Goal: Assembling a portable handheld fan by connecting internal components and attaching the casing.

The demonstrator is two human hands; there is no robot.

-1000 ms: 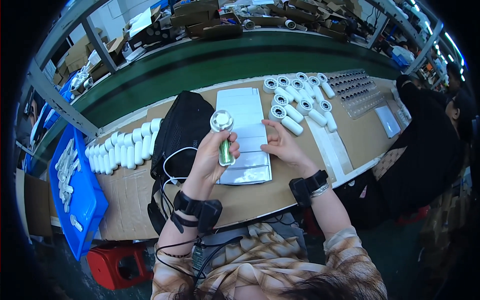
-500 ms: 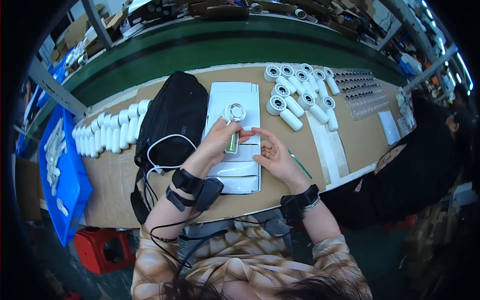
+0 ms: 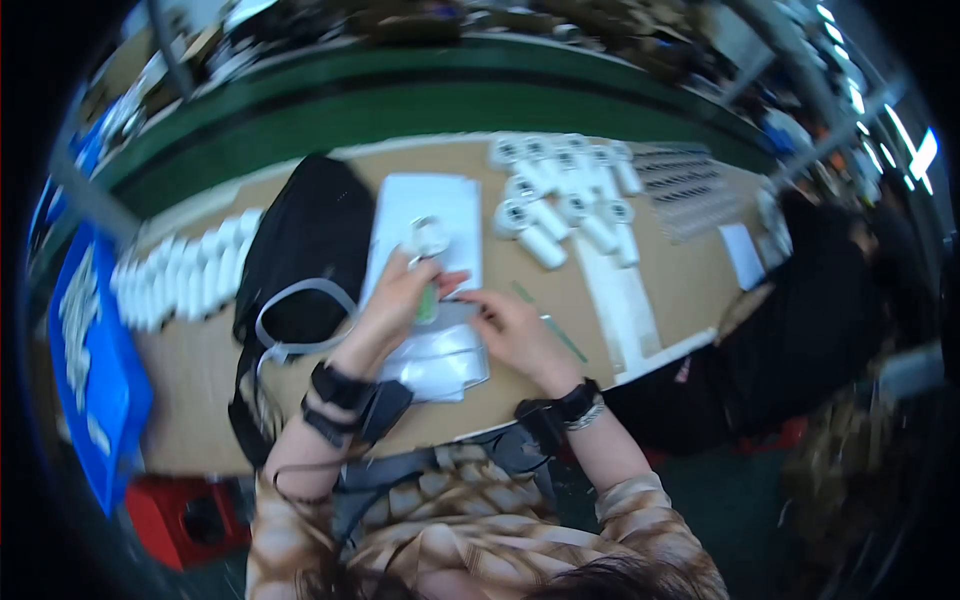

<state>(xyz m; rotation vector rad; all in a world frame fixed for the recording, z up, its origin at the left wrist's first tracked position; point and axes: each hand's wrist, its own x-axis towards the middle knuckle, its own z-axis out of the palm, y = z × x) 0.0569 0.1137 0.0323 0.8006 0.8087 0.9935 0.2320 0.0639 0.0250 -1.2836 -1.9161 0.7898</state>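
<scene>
Right hand (image 3: 522, 335) moved nearer left hand (image 3: 394, 296), left gripping round-headed item (image 3: 430, 238)

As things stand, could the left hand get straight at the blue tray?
Probably not: the left hand is closed around a small item with a green part, and the black bag lies between it and the blue tray. It would likely need to go over or around the bag.

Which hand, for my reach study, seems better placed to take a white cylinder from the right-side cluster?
Probably the right hand: it is nearer that cluster, while the left hand holds a green item.
</scene>
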